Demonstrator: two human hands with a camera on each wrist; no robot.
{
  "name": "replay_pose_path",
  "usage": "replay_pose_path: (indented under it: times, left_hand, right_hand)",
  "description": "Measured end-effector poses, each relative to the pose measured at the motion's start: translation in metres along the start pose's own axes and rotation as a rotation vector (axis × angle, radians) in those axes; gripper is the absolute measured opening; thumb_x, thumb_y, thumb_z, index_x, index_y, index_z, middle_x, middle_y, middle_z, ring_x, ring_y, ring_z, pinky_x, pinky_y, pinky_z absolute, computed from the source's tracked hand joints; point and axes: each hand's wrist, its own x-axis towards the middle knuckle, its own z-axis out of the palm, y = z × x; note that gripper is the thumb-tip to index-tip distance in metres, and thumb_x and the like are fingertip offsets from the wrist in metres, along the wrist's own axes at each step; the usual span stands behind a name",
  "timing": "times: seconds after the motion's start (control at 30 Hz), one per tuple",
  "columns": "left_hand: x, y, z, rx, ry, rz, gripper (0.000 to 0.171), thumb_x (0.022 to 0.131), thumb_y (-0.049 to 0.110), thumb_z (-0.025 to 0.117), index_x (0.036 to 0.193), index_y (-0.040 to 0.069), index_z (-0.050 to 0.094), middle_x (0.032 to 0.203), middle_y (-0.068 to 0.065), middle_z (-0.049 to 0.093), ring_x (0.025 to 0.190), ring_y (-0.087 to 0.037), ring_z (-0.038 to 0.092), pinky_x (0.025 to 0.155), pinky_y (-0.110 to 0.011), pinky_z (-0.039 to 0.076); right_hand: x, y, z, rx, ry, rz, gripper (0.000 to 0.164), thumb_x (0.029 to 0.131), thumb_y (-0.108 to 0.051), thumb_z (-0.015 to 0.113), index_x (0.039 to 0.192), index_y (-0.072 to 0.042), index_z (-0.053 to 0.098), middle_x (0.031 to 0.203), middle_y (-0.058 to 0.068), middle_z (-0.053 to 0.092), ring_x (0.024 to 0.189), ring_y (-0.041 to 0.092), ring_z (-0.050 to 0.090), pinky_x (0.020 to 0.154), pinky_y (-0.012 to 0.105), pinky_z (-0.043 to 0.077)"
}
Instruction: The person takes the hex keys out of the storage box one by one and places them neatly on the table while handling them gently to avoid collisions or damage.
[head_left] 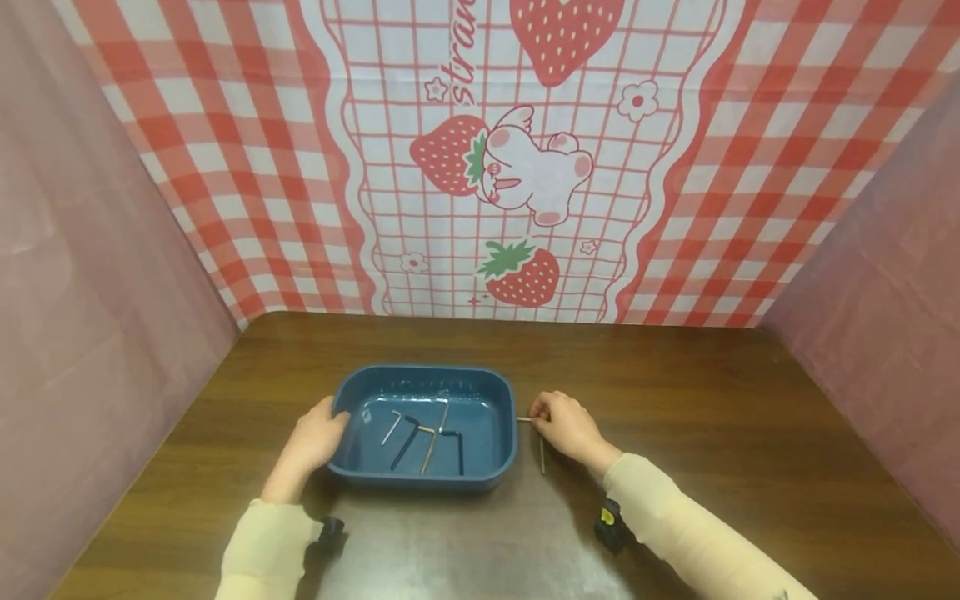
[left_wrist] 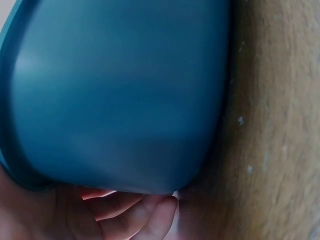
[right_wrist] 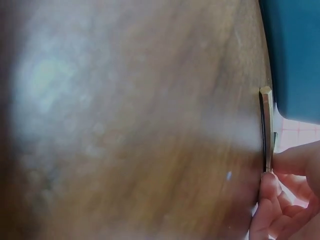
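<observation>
Your right hand pinches the L-shaped hex key just right of the blue tub, its long arm pointing toward you; your left hand, farther off, grips the tub's left rim.

Left hand gripping, right hand pinching
The left forearm slopes up from the bottom edge, left of centre — the right forearm slants in from the lower right, hand right of centre.
</observation>
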Motion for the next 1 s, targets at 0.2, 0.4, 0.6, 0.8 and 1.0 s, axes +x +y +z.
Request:
replay_pose_path:
  times: [0.2, 0.4, 0.6, 0.8, 1.0]
  left_hand:
    - [0.001, -0.001, -0.001, 0.001, 0.005, 0.003, 0.041, 0.092, 0.017, 0.036, 0.122, -0.010, 0.043, 0.121, -0.033, 0.049, 0.105, -0.045, 0.052, 0.084, -0.053, 0.043]
    - [0.000, -0.001, -0.002, 0.003, 0.011, 0.003, 0.040, 0.092, 0.017, 0.037, 0.122, -0.010, 0.043, 0.121, -0.032, 0.049, 0.103, -0.044, 0.052, 0.084, -0.053, 0.043]
    - [-0.001, 0.000, -0.002, 0.007, 0.011, 0.004, 0.040, 0.092, 0.017, 0.037, 0.122, -0.010, 0.043, 0.121, -0.032, 0.049, 0.104, -0.045, 0.052, 0.085, -0.054, 0.043]
    - [0.000, 0.000, -0.001, -0.003, 0.016, -0.002, 0.040, 0.092, 0.017, 0.036, 0.123, -0.009, 0.043, 0.122, -0.032, 0.049, 0.104, -0.044, 0.053, 0.085, -0.053, 0.043]
    - [0.000, -0.001, 0.001, -0.007, 0.011, -0.005, 0.040, 0.092, 0.016, 0.037, 0.123, -0.010, 0.043, 0.121, -0.032, 0.049, 0.102, -0.043, 0.054, 0.083, -0.053, 0.044]
  right_hand:
    - [0.003, -0.001, -0.004, 0.027, -0.006, -0.007, 0.003, 0.078, -0.014, 0.064, 0.081, -0.013, 0.063, 0.074, -0.002, 0.056, 0.068, 0.011, 0.052, 0.059, 0.029, 0.043]
    - [0.001, -0.001, -0.010, 0.043, -0.008, -0.024, 0.004, 0.079, -0.013, 0.063, 0.083, -0.012, 0.063, 0.075, -0.001, 0.058, 0.069, 0.011, 0.054, 0.062, 0.029, 0.045]
    - [0.004, -0.007, -0.019, 0.056, 0.026, -0.071, 0.005, 0.081, -0.012, 0.063, 0.084, -0.010, 0.063, 0.079, 0.002, 0.062, 0.072, 0.013, 0.058, 0.065, 0.032, 0.048]
    - [0.008, -0.017, -0.031, 0.063, 0.042, -0.105, 0.008, 0.083, -0.014, 0.061, 0.087, -0.009, 0.066, 0.082, 0.002, 0.065, 0.073, 0.013, 0.059, 0.066, 0.032, 0.049]
    - [0.012, -0.023, -0.040, 0.069, 0.060, -0.105, 0.011, 0.084, -0.016, 0.060, 0.089, -0.009, 0.067, 0.081, 0.000, 0.066, 0.070, 0.011, 0.057, 0.064, 0.031, 0.047]
